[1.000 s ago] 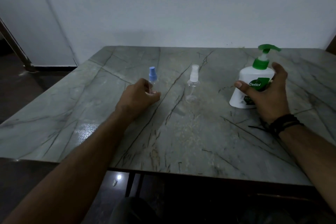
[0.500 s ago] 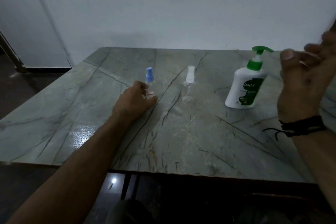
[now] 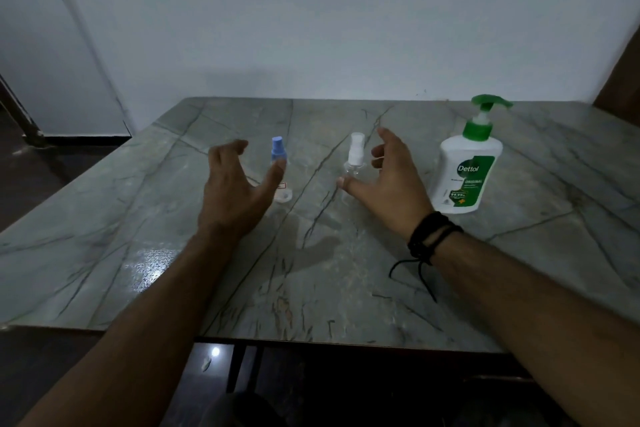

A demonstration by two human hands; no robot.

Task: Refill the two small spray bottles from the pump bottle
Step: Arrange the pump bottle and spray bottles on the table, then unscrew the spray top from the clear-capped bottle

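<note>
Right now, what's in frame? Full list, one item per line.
pump bottle: 1, white with green pump, upright at the right of the table
blue-capped spray bottle: 1, clear, upright left of centre, partly behind the left thumb
white-capped spray bottle: 1, clear, upright at centre
table: 1, grey-green veined stone
wall: 1, white, behind the table
wristband: 1, black, right wrist
left hand: open, holds nothing, by the blue-capped bottle
right hand: open, holds nothing, by the white-capped bottle

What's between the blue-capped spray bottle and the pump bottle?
In the head view, the white-capped spray bottle and the right hand lie between blue-capped spray bottle and pump bottle.
</note>
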